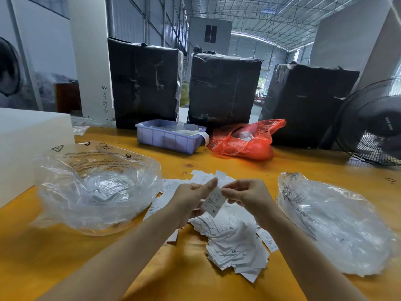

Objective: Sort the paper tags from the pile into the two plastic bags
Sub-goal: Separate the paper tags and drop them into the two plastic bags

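A pile of white paper tags point(235, 244) lies on the yellow table between two clear plastic bags. The left bag point(95, 187) is open and holds several tags. The right bag point(334, 222) lies crumpled at the right. Above the pile, a single white tag point(213, 202) is held up between both hands. My right hand point(245, 195) pinches its top corner. My left hand point(193, 196) has its fingers curled on the tag's left side, thumb stretched toward the right hand.
A lilac plastic tray point(169, 137) and a red plastic bag point(245, 140) sit behind the pile. Three black wrapped bales point(223, 88) stand along the table's back edge. A black fan point(373, 124) is at the right, a white block point(28, 144) at the left.
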{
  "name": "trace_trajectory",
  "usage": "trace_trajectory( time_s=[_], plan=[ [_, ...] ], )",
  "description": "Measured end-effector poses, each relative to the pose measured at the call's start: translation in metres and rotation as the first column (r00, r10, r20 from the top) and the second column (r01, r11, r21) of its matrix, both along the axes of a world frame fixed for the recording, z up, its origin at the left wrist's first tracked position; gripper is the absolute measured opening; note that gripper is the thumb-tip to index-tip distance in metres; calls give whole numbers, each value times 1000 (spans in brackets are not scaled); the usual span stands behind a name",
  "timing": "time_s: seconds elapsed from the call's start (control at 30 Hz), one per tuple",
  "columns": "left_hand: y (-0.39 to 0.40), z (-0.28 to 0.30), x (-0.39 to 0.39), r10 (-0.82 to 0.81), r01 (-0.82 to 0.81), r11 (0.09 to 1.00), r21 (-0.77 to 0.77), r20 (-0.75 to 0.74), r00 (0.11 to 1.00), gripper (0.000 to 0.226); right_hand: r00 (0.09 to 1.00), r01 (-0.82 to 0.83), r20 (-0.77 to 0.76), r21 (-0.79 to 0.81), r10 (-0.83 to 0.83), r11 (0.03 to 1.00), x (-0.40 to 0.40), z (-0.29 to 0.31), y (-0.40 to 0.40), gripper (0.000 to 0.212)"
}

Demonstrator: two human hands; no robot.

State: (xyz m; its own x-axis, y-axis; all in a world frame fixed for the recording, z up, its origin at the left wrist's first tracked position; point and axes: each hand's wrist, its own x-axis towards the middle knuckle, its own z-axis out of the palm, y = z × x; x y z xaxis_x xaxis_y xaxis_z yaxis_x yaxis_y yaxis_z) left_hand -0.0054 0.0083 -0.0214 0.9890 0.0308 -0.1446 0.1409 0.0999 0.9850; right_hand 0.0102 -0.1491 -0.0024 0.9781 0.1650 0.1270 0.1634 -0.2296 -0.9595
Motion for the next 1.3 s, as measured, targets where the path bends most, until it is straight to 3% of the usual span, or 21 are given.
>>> trace_trajectory(
  time_s=[0.13, 0.33, 0.5, 0.6, 0.77, 0.87, 0.93, 1.0, 1.07, 1.17, 1.3],
  plan=[
    [9, 6, 1, -36, 33, 990, 136, 23, 999, 11, 1000, 4, 8, 16, -4, 1000, -3, 6, 1, 2],
    [60, 46, -2, -69, 83, 913, 398, -49, 996, 14, 999, 11, 48, -93, -7, 996, -7, 22, -9, 5],
    [140, 85, -15, 109, -115, 769, 628, 48, 993, 4, 999, 30, 34, -330, -20, 943, -1, 45, -41, 6],
    [175, 79, -20, 270, -231, 622, 748, 73, 960, 6, 997, 59, -23, -466, -79, 883, 8, 52, -67, 15],
    [186, 54, -12, 369, -175, 422, 889, 7, 929, 13, 956, 115, -113, -708, -272, 697, 27, 46, -120, 23],
    [181, 49, -6, 420, -268, 252, 930, 144, 896, 23, 922, 154, -76, -827, -379, 541, 44, 33, -161, 20],
    [170, 52, -5, 420, -306, 130, 943, 227, 879, 17, 894, 185, -46, -869, -447, 459, 41, 32, -173, 13],
    [155, 57, -1, 386, -358, 74, 931, 305, 871, 10, 859, 236, -8, -881, -511, 410, 26, 36, -167, 7],
    [132, 62, 3, 267, -451, 127, 883, 408, 873, 13, 867, 183, -22, -915, -498, 359, 15, 37, -159, 31],
    [81, 58, 2, 13, -504, 327, 799, 530, 848, 11, 875, 161, -52, -907, -482, 389, 11, 29, -154, 57],
    [19, 26, -3, -313, -324, 436, 840, 479, 820, 10, 875, 182, -26, -909, -484, 376, 16, 15, -154, 50]
  ],
)
